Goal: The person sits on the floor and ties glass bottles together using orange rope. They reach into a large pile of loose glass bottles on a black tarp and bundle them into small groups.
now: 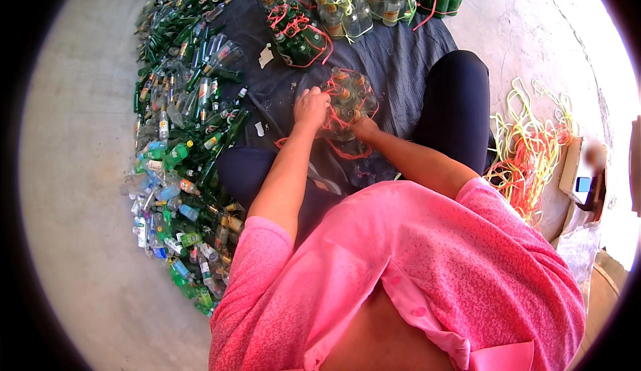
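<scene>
On the dark sheet between my knees stands a bundle of clear glass bottles (346,95) with an orange-red strap (352,155) around it. At the bundle's left side is my left hand (311,109), fingers curled in against the bottles; what they pinch is hidden. My right hand (364,129) presses close to the near right bottles, its fingers bent and partly out of sight. A slack part of the strap loops on the sheet below the bundle, and another piece shows left of my left forearm.
Loose bottles (200,97), green and clear, lie heaped along the left. Strapped bundles of green bottles (294,41) and clear bottles (344,11) stand at the far side of the dark sheet (394,61). Yellow and orange straps (527,151) lie tangled beyond my right knee (456,104).
</scene>
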The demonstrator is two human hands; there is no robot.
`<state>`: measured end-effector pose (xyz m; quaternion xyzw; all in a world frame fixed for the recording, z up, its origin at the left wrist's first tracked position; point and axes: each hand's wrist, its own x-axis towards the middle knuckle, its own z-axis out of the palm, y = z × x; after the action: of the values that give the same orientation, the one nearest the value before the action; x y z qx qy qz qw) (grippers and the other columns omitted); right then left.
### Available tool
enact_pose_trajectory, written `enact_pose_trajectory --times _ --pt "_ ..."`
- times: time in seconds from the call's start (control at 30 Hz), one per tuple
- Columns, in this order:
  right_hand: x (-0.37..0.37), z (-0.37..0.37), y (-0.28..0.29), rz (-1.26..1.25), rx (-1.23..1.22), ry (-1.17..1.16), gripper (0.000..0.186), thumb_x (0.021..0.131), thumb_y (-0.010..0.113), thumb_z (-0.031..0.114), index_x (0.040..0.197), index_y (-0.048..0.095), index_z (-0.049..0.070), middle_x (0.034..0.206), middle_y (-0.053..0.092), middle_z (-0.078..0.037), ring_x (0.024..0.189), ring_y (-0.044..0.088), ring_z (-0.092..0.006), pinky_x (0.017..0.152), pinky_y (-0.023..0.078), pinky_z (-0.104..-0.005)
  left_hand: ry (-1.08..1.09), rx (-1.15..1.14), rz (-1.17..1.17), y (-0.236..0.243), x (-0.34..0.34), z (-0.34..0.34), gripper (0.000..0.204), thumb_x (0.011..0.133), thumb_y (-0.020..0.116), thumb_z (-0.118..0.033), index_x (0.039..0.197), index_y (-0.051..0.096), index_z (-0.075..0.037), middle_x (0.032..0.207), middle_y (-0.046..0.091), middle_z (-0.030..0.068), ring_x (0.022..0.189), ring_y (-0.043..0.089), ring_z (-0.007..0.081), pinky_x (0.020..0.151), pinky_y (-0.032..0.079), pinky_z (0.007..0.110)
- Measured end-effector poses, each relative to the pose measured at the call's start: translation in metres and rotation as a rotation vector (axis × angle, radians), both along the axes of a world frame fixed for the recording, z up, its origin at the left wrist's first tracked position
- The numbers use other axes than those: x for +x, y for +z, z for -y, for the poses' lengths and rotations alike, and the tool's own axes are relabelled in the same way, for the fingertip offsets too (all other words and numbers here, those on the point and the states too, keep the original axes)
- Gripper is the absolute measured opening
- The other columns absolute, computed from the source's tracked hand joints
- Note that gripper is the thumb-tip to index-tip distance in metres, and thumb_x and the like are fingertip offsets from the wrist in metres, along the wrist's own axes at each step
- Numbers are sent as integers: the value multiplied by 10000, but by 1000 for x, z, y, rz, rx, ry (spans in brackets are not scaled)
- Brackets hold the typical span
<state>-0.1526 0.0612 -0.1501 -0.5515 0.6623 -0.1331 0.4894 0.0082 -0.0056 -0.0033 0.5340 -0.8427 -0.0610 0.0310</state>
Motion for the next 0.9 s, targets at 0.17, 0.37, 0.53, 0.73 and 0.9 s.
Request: enact_pose_trajectory --times 0.17,0.37,0.53,0.73,0.9 --pt "9 -9 14 24 -144 158 319 914 529 267 1016 745 54 1001 726 -205 938 712 -353 836 553 -473 17 36 53 -16 7 9 121 823 726 -286 854 766 -176 1002 679 51 1020 614 295 889 492 465" --pt "-10 5 -23 -198 -347 482 342 945 472 245 997 739 38 1066 718 -216 960 709 -384 814 563 -499 114 233 77 3 -16 28 255 753 814 -361 856 774 -131 920 743 84 1013 658 311 899 520 442" --pt "-7 -1 23 -209 -230 468 308 928 511 248 1033 744 75 1080 723 -173 982 709 -352 834 566 -462 164 306 -35 -18 6 27 226 753 816 -301 870 772 -113 959 738 108 1002 658 338 912 519 442" --pt "-15 -5 24 -301 -303 548 255 848 573 191 1004 769 146 1142 723 -69 983 716 -282 826 581 -404 247 258 -57 -16 8 23 181 790 780 -239 948 766 -151 1074 702 94 1062 631 329 937 512 441" --pt "-24 -1 30 -407 -357 672 253 826 581 145 981 780 142 1112 734 -54 963 725 -276 799 589 -422 398 114 -166 -3 2 -7 205 833 682 -157 1035 710 -137 1156 630 132 1105 610 360 937 503 452"
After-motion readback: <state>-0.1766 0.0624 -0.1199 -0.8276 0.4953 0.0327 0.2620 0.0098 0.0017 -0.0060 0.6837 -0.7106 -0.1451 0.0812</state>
